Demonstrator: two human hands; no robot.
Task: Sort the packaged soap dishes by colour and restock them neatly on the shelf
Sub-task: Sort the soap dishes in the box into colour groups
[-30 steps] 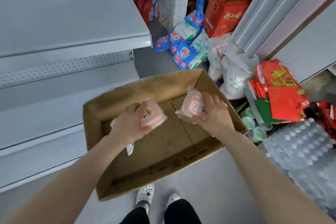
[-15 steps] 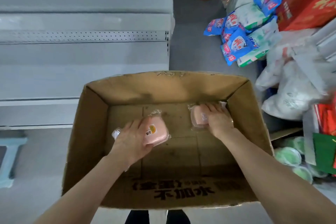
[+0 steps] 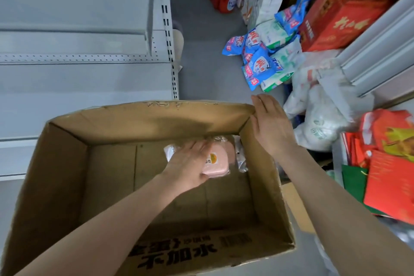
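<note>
A person leans over an open cardboard box (image 3: 67,175) in a stockroom aisle. The left hand (image 3: 188,163) is deep inside, its grip closed on a pink soap dish (image 3: 216,163) in clear wrap, with fingers across the lid and the thumb at the near edge. A second pink dish (image 3: 231,150) lies just behind it, apparently touching, close to the box's right wall. The right hand (image 3: 271,127), grip released and fingers straight, rests flat against the box's far right corner. The grey shelf (image 3: 78,83) stands to the left. The step in hand looks like lifting the pink pair out for restocking. Doing it well probably means grasping the rigid dish rather than the loose film, bracing the box during the lift, and then setting same-coloured packs side by side — labels facing out.
</note>
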